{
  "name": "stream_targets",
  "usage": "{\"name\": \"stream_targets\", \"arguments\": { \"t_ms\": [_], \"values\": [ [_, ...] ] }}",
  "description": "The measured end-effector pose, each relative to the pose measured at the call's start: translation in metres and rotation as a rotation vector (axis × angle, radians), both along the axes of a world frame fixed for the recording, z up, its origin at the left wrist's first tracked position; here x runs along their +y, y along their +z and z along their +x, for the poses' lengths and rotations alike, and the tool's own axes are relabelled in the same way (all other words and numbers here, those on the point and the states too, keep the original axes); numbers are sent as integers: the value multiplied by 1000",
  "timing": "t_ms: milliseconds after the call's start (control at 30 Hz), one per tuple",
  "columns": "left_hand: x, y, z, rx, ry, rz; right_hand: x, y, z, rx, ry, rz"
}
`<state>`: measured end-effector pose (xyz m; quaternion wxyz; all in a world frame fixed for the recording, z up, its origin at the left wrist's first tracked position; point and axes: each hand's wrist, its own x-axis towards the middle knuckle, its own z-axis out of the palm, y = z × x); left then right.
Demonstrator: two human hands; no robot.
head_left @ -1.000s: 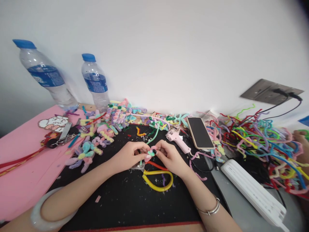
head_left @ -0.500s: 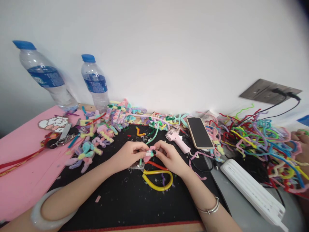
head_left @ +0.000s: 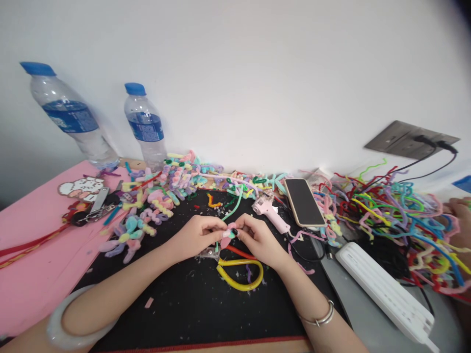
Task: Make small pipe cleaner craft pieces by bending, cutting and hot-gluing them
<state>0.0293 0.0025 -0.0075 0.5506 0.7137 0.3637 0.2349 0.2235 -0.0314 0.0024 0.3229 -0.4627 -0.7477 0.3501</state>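
Over the black mat (head_left: 198, 309), my left hand (head_left: 198, 238) and my right hand (head_left: 257, 239) meet at their fingertips. Between them is a small pink fuzzy piece (head_left: 225, 242) with a bit of green, pinched from both sides. A light green pipe cleaner (head_left: 235, 206) lies just behind the fingers. Below my hands are a red-orange strip (head_left: 239, 252) and a yellow loop (head_left: 241, 287). The pink glue gun (head_left: 274, 215) rests to the right of my right hand.
Two water bottles (head_left: 69, 115) (head_left: 144, 125) stand back left. Fuzzy pipe-cleaner pieces (head_left: 180, 179) line the wall. A phone (head_left: 304, 202), white power strip (head_left: 384, 291) and tangled pipe cleaners (head_left: 405, 211) are right. Another person's hand (head_left: 459, 220) is at the right edge.
The pink piece has turned slightly between my fingertips, and more of it shows below them. The other person's hand at the right edge has shifted a little. My arms have hardly moved.
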Motion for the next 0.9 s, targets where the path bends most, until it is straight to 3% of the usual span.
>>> {"name": "stream_targets", "arguments": {
  "t_ms": [900],
  "values": [
    [2,2,1,-44,3,-9,-1,0,-2,2,-27,24]
  ]
}}
